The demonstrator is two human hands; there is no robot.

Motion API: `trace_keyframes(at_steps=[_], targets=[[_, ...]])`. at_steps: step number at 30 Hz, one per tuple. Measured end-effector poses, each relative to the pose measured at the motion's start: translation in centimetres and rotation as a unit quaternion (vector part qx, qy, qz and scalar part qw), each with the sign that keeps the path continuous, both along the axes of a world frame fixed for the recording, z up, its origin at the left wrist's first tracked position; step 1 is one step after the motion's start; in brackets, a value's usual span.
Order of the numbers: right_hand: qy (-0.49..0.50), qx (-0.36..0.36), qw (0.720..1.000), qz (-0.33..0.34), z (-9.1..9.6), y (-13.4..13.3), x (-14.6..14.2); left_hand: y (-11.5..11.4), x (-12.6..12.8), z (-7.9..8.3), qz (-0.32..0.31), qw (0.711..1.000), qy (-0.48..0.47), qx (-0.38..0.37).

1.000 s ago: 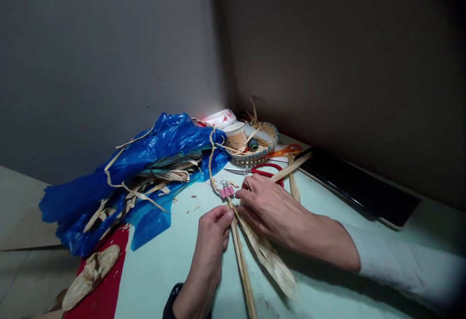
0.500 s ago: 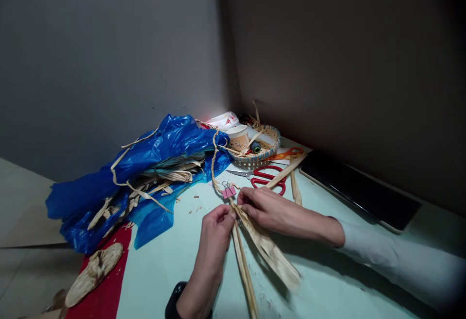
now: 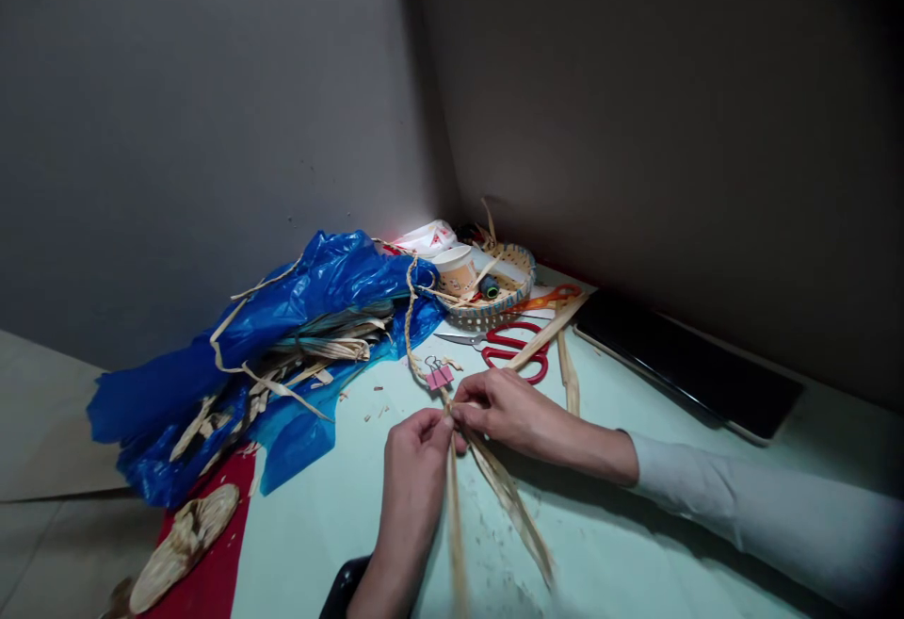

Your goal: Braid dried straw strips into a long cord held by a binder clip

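1. Sprawling at left, a blue bag (image 3: 282, 336) spills dried leaves onto the table (image 3: 636, 544).
2. Left hand (image 3: 413, 468) pinches the strips (image 3: 508, 501) just below a pink clip (image 3: 439, 376), fingers closed on them.
3. Right hand (image 3: 505, 412), spread flat over the strips a second ago, now meets the left fingertip to fingertip and grips the same strips. The loose ends have swung closer together, which suggests the plait is being drawn tight.
4. Red scissors (image 3: 519, 355) and a dark tablet (image 3: 692, 365) lie beyond, untouched.
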State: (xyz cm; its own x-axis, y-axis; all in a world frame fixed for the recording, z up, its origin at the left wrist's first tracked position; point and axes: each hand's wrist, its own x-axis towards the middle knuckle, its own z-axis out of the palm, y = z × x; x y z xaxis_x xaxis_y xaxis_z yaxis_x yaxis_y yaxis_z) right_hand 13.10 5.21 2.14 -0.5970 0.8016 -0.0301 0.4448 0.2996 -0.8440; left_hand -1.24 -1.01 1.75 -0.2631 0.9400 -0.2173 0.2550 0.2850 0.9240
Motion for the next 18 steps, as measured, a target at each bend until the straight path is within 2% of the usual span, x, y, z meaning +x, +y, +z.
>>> trace_keyframes(at_steps=[4, 7, 10, 13, 18], targets=[[-0.017, 0.016, 1.000, -0.006, 0.24, 0.03, 0.06, -0.41, 0.19, 0.56, -0.021, 0.988, 0.152, 0.029], [-0.020, 0.037, 0.999, 0.002, 0.27, 0.10, 0.03, -0.85, 0.48, 0.60, -0.032, 0.949, 0.310, 0.049], [-0.015, 0.046, 0.999, 0.008, 0.23, 0.07, 0.01, -1.00, 0.80, 0.43, -0.025, 0.916, 0.394, 0.077], [-0.005, 0.029, 1.000, 0.002, 0.23, -0.05, 0.02, -0.88, 0.98, 0.31, -0.034, 0.904, 0.412, 0.104], [0.027, 0.000, 1.000, 0.002, 0.01, 0.11, 0.06, -0.74, 0.88, 0.62, -0.067, 0.928, 0.359, 0.078]])
